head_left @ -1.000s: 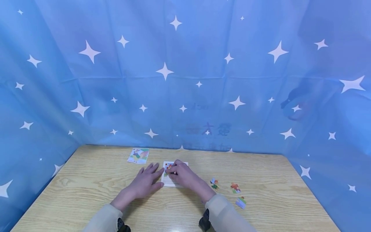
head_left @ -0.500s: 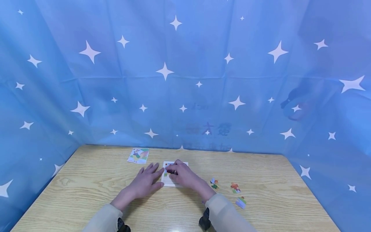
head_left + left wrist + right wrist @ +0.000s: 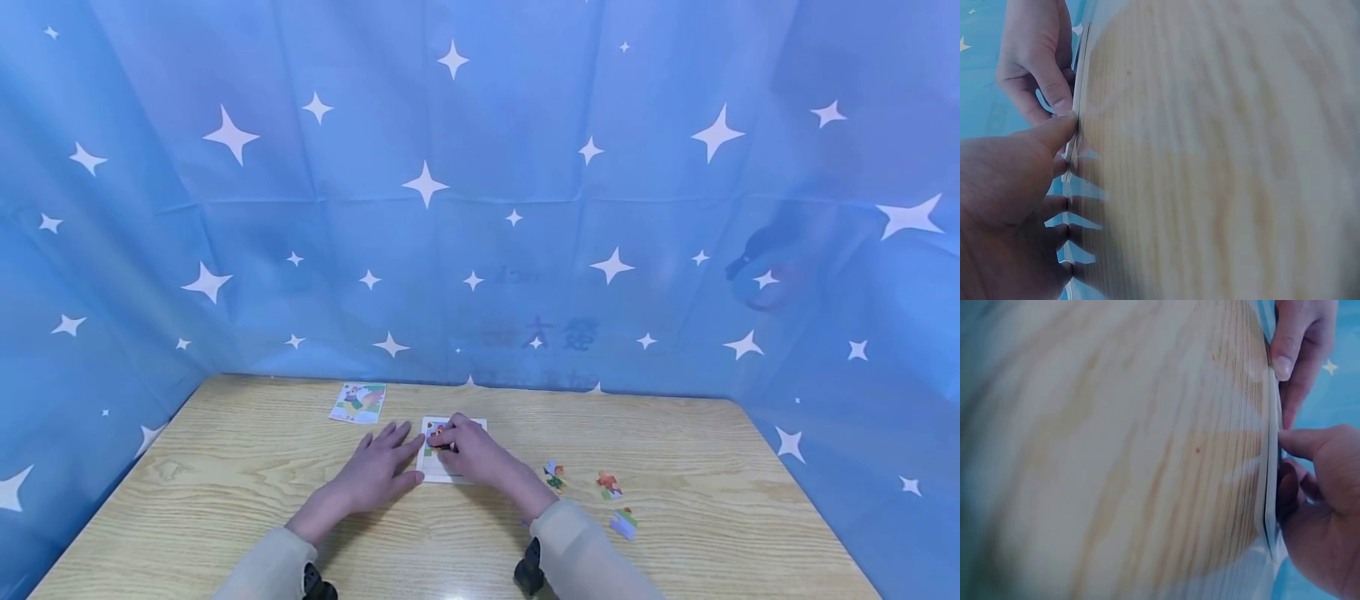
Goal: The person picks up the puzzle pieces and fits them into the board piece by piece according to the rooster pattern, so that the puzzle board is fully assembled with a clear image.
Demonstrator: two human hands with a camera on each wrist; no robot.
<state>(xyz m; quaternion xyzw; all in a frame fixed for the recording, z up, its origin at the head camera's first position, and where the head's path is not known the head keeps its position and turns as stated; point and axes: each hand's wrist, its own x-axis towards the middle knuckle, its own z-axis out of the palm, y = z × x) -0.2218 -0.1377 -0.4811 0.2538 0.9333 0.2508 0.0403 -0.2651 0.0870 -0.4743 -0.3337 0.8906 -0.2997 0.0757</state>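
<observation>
A small white-rimmed puzzle tray (image 3: pixel 450 478) lies on the table between both hands, with a few colourful pieces in its upper left part. My right hand (image 3: pixel 483 454) reaches over it from the right and pinches a puzzle piece (image 3: pixel 440 435) between thumb and fingers, low over the tray. Much of the tray is covered by that hand. My left hand (image 3: pixel 375 475) is spread flat, its thumb and forefinger at the tray's left edge. In the left wrist view the left thumb (image 3: pixel 1057 131) touches the tray's thin edge.
A picture card (image 3: pixel 358 402) lies at the back left. To the right lie loose puzzle pieces: a green one (image 3: pixel 555 477), an orange one (image 3: pixel 609 483) and a lilac one (image 3: pixel 623 524). A blue starred curtain (image 3: pixel 480 250) stands behind the wooden table (image 3: pixel 712 500).
The piece in my right hand has tilted, looking dark half a second ago and showing its coloured face now. My left hand and the tray have kept their places.
</observation>
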